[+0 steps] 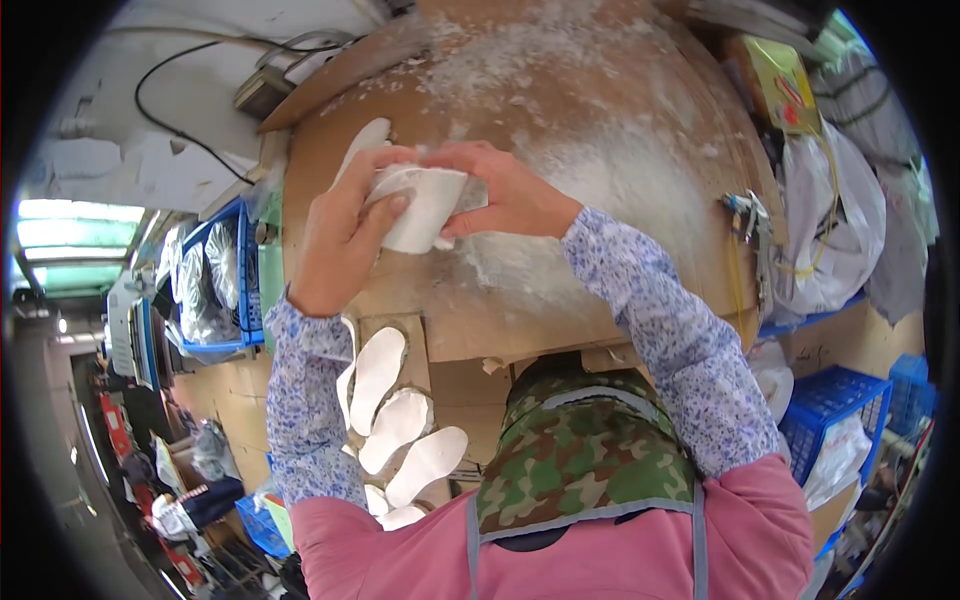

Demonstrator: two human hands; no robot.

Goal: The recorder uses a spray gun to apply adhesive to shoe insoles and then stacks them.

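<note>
Above the brown cardboard worktop [470, 310], both hands hold one white insole [428, 212], which looks bent or curled between them. My left hand [340, 235] grips its left side, with the thumb lying across the front face. The right hand [515, 195] has its fingers round the upper right edge and the thumb lower down on that side. Another white insole [366, 140] partly shows behind my left hand. Beside my left sleeve lie several more, among them a white insole [378, 378] and a nearer insole [428, 466].
White dust and scraps [600, 180] cover much of the cardboard. A metal hand tool [745, 225] hangs at its right edge, near a white plastic bag [825, 220] and a yellow box [775, 85]. Blue crates stand left [245, 275] and right [835, 395].
</note>
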